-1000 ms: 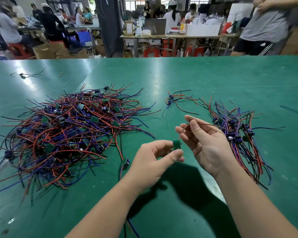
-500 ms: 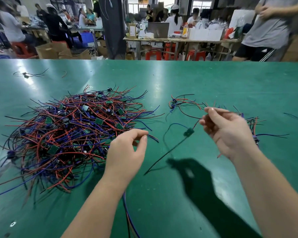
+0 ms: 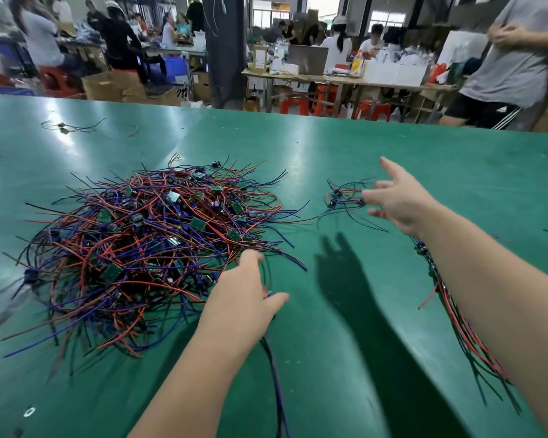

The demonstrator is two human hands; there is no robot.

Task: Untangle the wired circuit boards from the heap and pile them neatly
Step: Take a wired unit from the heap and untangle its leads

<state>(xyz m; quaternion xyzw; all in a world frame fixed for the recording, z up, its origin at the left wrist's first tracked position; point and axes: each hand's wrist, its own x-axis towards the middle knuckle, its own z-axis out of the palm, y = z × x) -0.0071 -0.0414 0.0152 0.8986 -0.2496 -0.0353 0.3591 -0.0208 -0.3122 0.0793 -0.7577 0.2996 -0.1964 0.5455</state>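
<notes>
The heap (image 3: 146, 241), a springy tangle of thin red, blue and black wires studded with small flat green boards, lies left on the glossy green counter (image 3: 329, 147). The left hand (image 3: 241, 298) reaches the heap's near right edge, fingers extended and thumb splayed. The right hand (image 3: 399, 200) hovers spread open beside a small loose cluster (image 3: 339, 197). A straighter pile (image 3: 440, 289) lies under the right forearm.

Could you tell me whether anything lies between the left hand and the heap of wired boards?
Nothing visible does. The left hand is at the near right edge of the heap, reaching over its outer wires. The right hand hovers open by a small cluster, well aside.
</notes>
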